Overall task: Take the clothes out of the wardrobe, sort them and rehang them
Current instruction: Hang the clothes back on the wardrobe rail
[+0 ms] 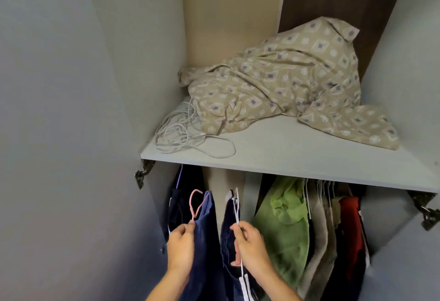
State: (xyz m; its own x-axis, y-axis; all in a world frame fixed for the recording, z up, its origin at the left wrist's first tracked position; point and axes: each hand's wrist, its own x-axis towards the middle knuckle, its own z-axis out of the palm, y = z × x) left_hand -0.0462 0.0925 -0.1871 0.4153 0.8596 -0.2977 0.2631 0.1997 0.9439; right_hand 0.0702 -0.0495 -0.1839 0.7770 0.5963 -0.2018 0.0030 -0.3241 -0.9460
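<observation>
Head view: shelf [297,157] hides the hanging rail and hanger tops

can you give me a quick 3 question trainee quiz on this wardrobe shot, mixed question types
1. True or false: the left hand holds a pink hanger with a blue garment on it.
2. Multiple choice: what lies on the shelf beside the patterned cloth? A) shoes B) a coil of white cord C) books
3. Fill in: the right hand pinches a ____ hanger carrying a dark navy garment.

Key: 1 true; 2 B; 3 white
</observation>
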